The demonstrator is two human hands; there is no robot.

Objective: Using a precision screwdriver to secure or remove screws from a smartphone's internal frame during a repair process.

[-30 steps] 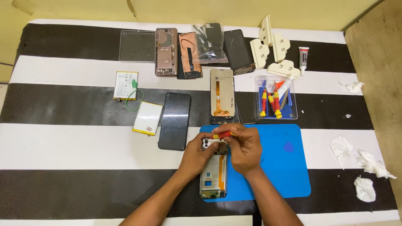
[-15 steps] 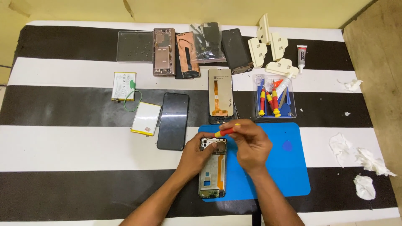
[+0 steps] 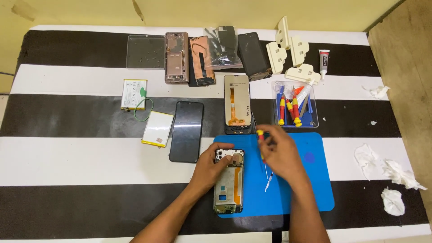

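Observation:
An opened phone frame (image 3: 228,184) with an orange flex cable lies on a blue work mat (image 3: 310,189). My left hand (image 3: 210,168) rests on its upper left edge and holds it down. My right hand (image 3: 281,153) is to the right of the phone, above the mat, gripping a small red and yellow screwdriver (image 3: 261,144) with the handle up and the tip pointing down. A tiny pale part (image 3: 268,182) lies on the mat below my right hand.
A display panel (image 3: 237,104) and a black phone (image 3: 186,131) lie just behind the mat, with two batteries (image 3: 157,128) to the left. A clear tool tray (image 3: 294,105), several phone parts, a glue tube (image 3: 323,60) and crumpled tissues (image 3: 391,175) surround them on the striped table.
My right hand has moved right, away from the top of the phone frame, carrying the screwdriver. My left hand stays on the phone.

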